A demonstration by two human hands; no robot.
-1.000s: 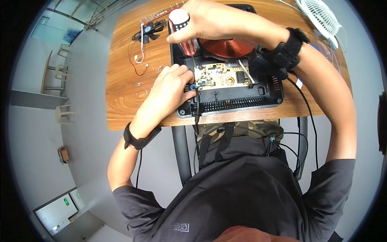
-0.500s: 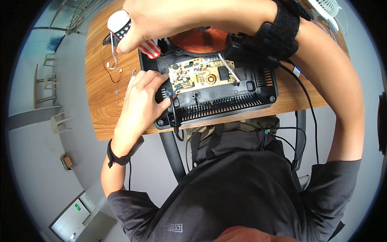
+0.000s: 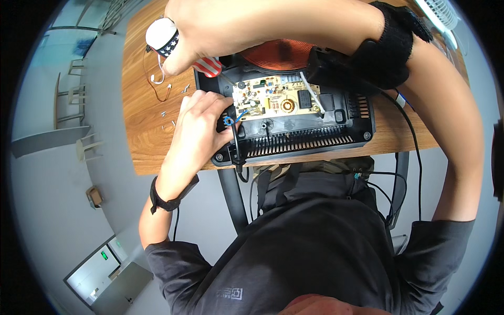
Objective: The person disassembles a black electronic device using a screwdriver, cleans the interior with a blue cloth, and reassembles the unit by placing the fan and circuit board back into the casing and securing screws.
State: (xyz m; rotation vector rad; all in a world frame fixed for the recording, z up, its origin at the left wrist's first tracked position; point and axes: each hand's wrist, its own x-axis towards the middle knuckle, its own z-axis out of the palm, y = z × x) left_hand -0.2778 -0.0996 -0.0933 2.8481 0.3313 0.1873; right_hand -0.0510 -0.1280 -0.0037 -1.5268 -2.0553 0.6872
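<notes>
My right hand [image 3: 197,34] is closed around a screwdriver [image 3: 209,66] with a red-and-white striped handle, a starred dark band and a white end. Its thin shaft slants down to the upper left corner of a tan circuit board [image 3: 275,107]. That board lies in an open black plastic housing [image 3: 310,127], below a round copper coil [image 3: 278,54]. My left hand [image 3: 197,123] grips the housing's left side, index fingertip at the board's left end and thumb beside a blue wire loop [image 3: 229,121]. Its other fingertips are hidden.
Several small screws [image 3: 164,113] and thin wires with white connectors [image 3: 154,80] lie on the wooden table [image 3: 144,136], left of the housing. A black cord [image 3: 239,157] hangs over the near edge. A white fan [image 3: 439,16] stands at the far right.
The whole view has shifted, so the table and housing appear slightly farther right and lower. Both hands keep their places on the screwdriver and the housing.
</notes>
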